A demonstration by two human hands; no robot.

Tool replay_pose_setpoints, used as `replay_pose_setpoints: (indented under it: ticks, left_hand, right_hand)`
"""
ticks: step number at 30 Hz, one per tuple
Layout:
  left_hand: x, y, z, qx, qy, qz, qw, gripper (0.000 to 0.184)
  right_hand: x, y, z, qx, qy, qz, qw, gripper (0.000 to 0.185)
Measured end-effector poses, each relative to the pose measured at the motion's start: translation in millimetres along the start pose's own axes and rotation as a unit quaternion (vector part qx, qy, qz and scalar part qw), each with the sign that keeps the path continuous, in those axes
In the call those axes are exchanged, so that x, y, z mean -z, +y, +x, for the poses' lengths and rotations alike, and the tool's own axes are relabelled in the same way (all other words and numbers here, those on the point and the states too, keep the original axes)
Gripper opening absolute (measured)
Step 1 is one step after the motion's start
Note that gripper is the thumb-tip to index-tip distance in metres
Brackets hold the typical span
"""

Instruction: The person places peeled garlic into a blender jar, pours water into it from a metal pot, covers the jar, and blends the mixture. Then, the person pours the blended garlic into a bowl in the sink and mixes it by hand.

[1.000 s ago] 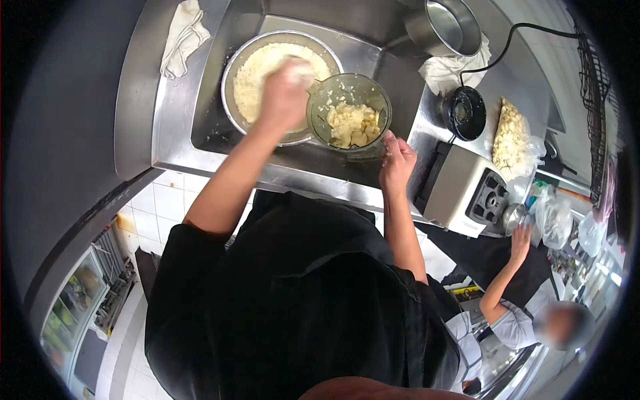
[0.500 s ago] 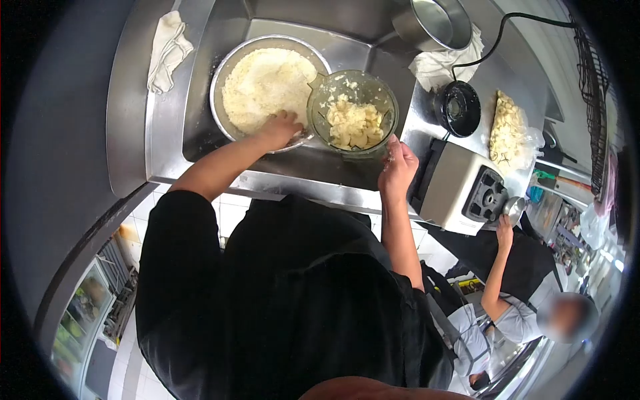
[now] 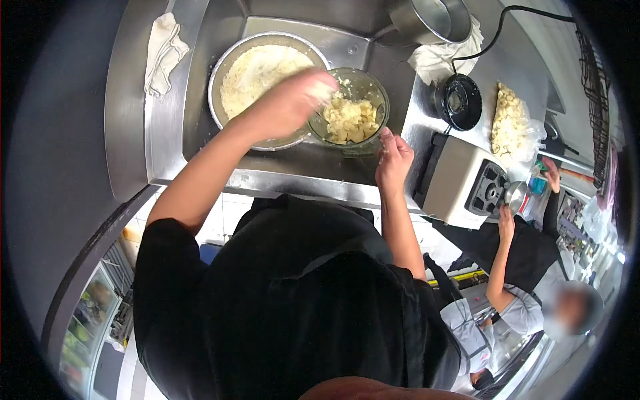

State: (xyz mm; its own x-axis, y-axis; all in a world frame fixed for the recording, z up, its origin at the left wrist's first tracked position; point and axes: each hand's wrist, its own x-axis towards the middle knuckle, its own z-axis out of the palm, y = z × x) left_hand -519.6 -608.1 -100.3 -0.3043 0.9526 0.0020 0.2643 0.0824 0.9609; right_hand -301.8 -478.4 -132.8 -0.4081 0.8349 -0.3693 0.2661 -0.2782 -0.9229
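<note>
My left hand (image 3: 290, 103), blurred by motion, is over the gap between the metal bowl and the blender jar. Its fingers are curled, with pale crumbly food, like minced garlic, at the tips. The wide metal bowl (image 3: 215, 100) sits in the sink, holding a heap of pale minced food (image 3: 257, 73). Beside it, the clear blender jar (image 3: 385, 93) overlaps the bowl's right rim. Chunky pale pieces (image 3: 353, 120) lie inside the jar. My right hand (image 3: 395, 159) is closed round the jar's handle side; the handle itself is mostly hidden.
Right of the sink stand a blender base (image 3: 460, 180), a black round container (image 3: 460, 101) and a bag of pale pieces (image 3: 508, 123). A metal pot (image 3: 440, 20) rests near a white cloth (image 3: 443, 61). Another cloth (image 3: 163, 53) lies on the left ledge. Co-workers (image 3: 520, 310) stand at right.
My left hand has risen out of the bowl and moved right and away from me, toward the jar's mouth. The jar and my right hand have shifted slightly left.
</note>
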Motion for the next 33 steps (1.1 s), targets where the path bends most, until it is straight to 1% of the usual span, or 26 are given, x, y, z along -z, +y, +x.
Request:
replay_pose_setpoints:
  ticks: [1, 2, 3, 4, 5, 6, 8, 10, 11, 12, 13, 14, 15, 16, 17, 18, 19, 21, 22, 24, 25, 27, 28, 30, 31, 33]
  left_hand:
    - [-4.9, 10.8, 3.4, 0.0, 0.003, -0.001, 1.0, 0.028]
    - [-9.9, 19.6, 6.6, -0.071, 0.009, 0.117, 0.991, 0.026]
    - [-9.1, 25.8, 9.8, -0.14, 0.017, 0.236, 0.961, 0.025]
    - [-2.1, 29.7, 12.3, -0.141, 0.019, 0.237, 0.961, 0.025]
    - [6.5, 30.7, 14.3, -0.051, 0.104, 0.124, 0.986, 0.024]
    - [14.9, 26.7, 16.8, 0.041, 0.185, 0.009, 0.982, 0.024]
    - [20.6, -34.3, 17.1, 0.105, 0.255, 0.122, 0.954, 0.021]
    - [-9.7, -118.5, 6.0, 0.137, 0.202, 0.146, 0.959, 0.018]
    - [-21.4, -124.9, 0.5, 0.11, 0.045, 0.234, 0.965, 0.02]
    - [-34.3, -131.9, -4.2, 0.078, -0.113, 0.315, 0.939, 0.022]
    - [-61.6, -170.9, -20.7, 0.055, -0.089, 0.337, 0.936, 0.027]
    - [-73.4, -173.9, -33.3, 0.033, -0.106, 0.445, 0.889, 0.029]
    - [-78.4, -172.1, -39.8, 0.009, -0.117, 0.55, 0.827, 0.032]
    - [-74.1, -173.6, -38.1, 0.008, -0.115, 0.548, 0.829, 0.032]
    - [-67.8, -175.0, -36.2, 0.0, -0.158, 0.523, 0.837, 0.031]
    - [-63.7, -176.9, -34.2, -0.007, -0.201, 0.497, 0.844, 0.031]
    - [-61.5, -180.6, -31.3, -0.008, -0.202, 0.495, 0.845, 0.031]
    - [-51.0, -190.7, -21.0, 0.13, -0.216, 0.328, 0.91, 0.029]
    - [-47.0, -196.5, -17.1, 0.131, -0.217, 0.329, 0.91, 0.029]
    - [-44.8, -206.0, -15.6, 0.054, -0.007, 0.339, 0.939, 0.033]
    - [-44.4, -200.3, -11.3, 0.055, -0.007, 0.338, 0.94, 0.033]
    - [-43.4, -181.7, 5.6, 0.06, 0.026, 0.373, 0.926, 0.032]
    - [-46.3, -186.8, 8.1, 0.059, 0.03, 0.372, 0.926, 0.032]
    - [-54.5, -203.1, 16.3, 0.088, -0.015, 0.394, 0.915, 0.034]
    - [-54.4, -204.2, 19.1, 0.086, -0.013, 0.393, 0.915, 0.034]
    - [-53.5, -207.3, 23.6, 0.132, -0.049, 0.324, 0.936, 0.035]
  right_hand:
    - [-0.7, -1.0, -2.4, -0.003, -0.002, -0.001, 1.0, 0.042]
    - [3.3, 0.4, -4.2, -0.001, -0.005, -0.004, 1.0, 0.042]
    - [9.0, 2.8, -2.9, 0.003, -0.017, -0.004, 1.0, 0.034]
    - [13.2, 4.9, -2.9, 0.006, -0.027, -0.003, 1.0, 0.028]
    - [16.6, 6.4, -6.3, 0.005, -0.025, -0.002, 1.0, 0.028]
    - [19.3, 7.4, -8.7, 0.003, -0.02, 0.017, 1.0, 0.027]
    - [22.2, 5.6, -10.8, 0.002, -0.016, 0.038, 0.999, 0.026]
    - [22.0, 0.7, -13.4, 0.002, 0.002, 0.045, 0.999, 0.026]
    - [20.4, 0.2, -12.4, 0.004, 0.003, 0.045, 0.999, 0.026]
    - [18.7, 0.1, -11.2, 0.009, 0.011, 0.066, 0.998, 0.031]
    - [19.4, 0.1, -13.5, 0.011, 0.02, 0.083, 0.996, 0.037]
    - [18.8, -1.4, -16.1, 0.01, 0.022, 0.079, 0.997, 0.037]
    - [15.3, -4.3, -15.3, 0.018, 0.022, 0.076, 0.997, 0.037]
    - [14.0, -6.5, -14.5, 0.024, 0.023, 0.073, 0.997, 0.037]
    - [15.9, -5.2, -12.9, 0.025, 0.024, 0.07, 0.997, 0.037]
    - [19.5, -1.4, -11.8, 0.024, 0.017, 0.064, 0.998, 0.03]
    - [22.2, -0.5, -11.8, 0.021, 0.01, 0.058, 0.998, 0.026]
    - [24.0, -1.3, -11.5, 0.024, 0.017, 0.065, 0.997, 0.026]
    - [23.1, -1.2, -11.3, 0.027, 0.026, 0.074, 0.997, 0.026]
    - [21.5, -0.8, -12.2, 0.017, 0.03, 0.074, 0.997, 0.026]
    - [20.9, -1.1, -12.9, 0.009, 0.032, 0.072, 0.997, 0.027]
    - [18.3, -1.4, -13.5, 0.014, 0.027, 0.064, 0.997, 0.027]
    - [17.5, -0.7, -14.5, 0.011, 0.029, 0.068, 0.997, 0.03]
    - [15.4, 0.8, -14.3, 0.011, 0.04, 0.061, 0.997, 0.036]
    - [16.0, 0.1, -14.8, 0.013, 0.04, 0.059, 0.997, 0.036]
    - [17.1, 0.0, -17.2, 0.008, 0.025, 0.091, 0.996, 0.037]
